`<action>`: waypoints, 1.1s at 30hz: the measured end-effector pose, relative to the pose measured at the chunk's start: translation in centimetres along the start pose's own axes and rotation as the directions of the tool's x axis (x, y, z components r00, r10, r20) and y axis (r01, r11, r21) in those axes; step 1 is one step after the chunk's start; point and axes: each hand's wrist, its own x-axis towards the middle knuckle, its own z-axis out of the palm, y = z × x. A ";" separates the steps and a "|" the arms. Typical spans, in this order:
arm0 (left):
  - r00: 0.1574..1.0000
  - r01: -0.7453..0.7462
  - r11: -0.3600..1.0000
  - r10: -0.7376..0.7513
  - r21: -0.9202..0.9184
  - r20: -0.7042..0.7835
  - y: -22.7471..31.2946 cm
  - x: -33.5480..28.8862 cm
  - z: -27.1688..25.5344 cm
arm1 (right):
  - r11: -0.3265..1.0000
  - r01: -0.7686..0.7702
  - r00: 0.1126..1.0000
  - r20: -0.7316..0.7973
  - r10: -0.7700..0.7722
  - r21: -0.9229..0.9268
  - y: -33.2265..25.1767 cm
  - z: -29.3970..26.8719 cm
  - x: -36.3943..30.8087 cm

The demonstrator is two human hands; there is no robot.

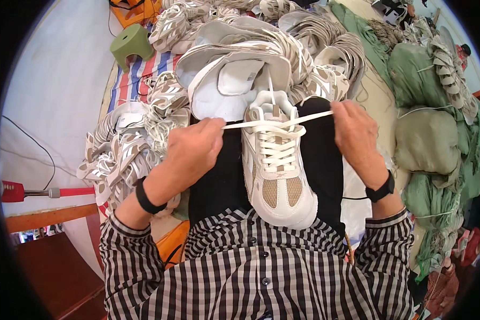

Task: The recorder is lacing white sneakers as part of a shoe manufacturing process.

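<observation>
Left hand point(189, 146) and right hand point(354, 130) pinch the sneaker's point(277, 170) lace point(282, 124) taut.

Bright, even daylight fills the scene with only soft shadows. The centre is sharp. Fisheye bending and black vignette mark the rim.

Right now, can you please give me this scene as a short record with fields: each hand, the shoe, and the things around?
left hand: pinches one end of the cream lace, pulled out to the left
right hand: pinches the other lace end, pulled out to the right
shoe: white and beige sneaker, resting on the person's lap, toe toward the body
lace state: stretched taut across the top eyelets
ahead: pile of shoe uppers
far left: green stool
right: green sacks
</observation>
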 end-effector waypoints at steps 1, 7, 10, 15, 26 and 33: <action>1.000 0.000 1.000 0.000 0.002 0.001 -0.2 -0.5 -0.6 | 0.997 -0.043 0.999 0.014 0.044 -0.059 0.8 -0.4 -0.2; 0.997 -0.007 0.925 -0.021 0.379 0.069 -3.0 -3.3 -3.1 | 0.982 -0.131 0.989 0.051 0.139 -0.134 5.0 -2.0 -2.3; 0.983 0.037 0.877 -0.118 0.478 0.140 -5.6 -4.3 -4.1 | 0.975 -0.177 0.976 0.105 0.192 -0.136 6.8 -2.9 -3.6; 0.925 0.092 0.757 -0.305 0.647 0.225 -9.9 -6.3 -5.7 | 0.956 -0.181 0.958 0.180 0.224 -0.230 9.9 -3.1 -6.1; 0.913 0.182 0.744 -0.371 0.643 0.171 -13.1 -10.2 -7.4 | 0.935 -0.306 0.904 0.254 0.344 -0.180 14.4 -2.1 -12.7; 0.889 0.288 0.774 -0.434 0.564 0.143 -13.7 -11.7 -6.8 | 0.887 -0.410 0.877 0.177 0.448 -0.214 15.1 -2.2 -15.5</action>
